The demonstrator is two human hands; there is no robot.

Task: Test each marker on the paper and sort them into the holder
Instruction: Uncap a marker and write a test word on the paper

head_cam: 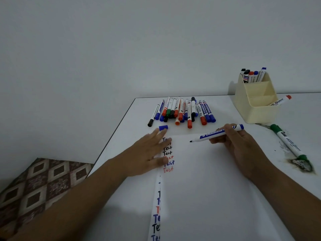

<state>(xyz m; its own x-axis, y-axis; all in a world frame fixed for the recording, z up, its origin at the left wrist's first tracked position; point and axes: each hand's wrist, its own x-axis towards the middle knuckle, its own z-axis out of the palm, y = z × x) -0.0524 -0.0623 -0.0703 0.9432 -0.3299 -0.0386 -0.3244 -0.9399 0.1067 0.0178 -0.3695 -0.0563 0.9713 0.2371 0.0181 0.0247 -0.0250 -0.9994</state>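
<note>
Two hands work over a white table (217, 214). The left hand (147, 153) lies spread, fingers straight, on the left edge of the paper (199, 180), partly covering a column of the word "Test" in black, red and blue; more such words run down a strip nearer the person, below that hand. The right hand (238, 145) pinches an uncapped blue marker (215, 133), which lies nearly level, its dark tip pointing left toward the left hand and just above the paper. Just beyond the left fingertips sits a loose blue cap (163, 127). Right of the right hand a green marker (288, 143) lies on a dark smudge. Farther off, beyond both hands, a pile (182, 110) of capped markers in blue, red, black and green lies on the table. Beyond the right hand stands a cream holder (257, 108), with several markers upright in its rear compartment and one red-capped marker (281, 100) leaning out of the front one.
</note>
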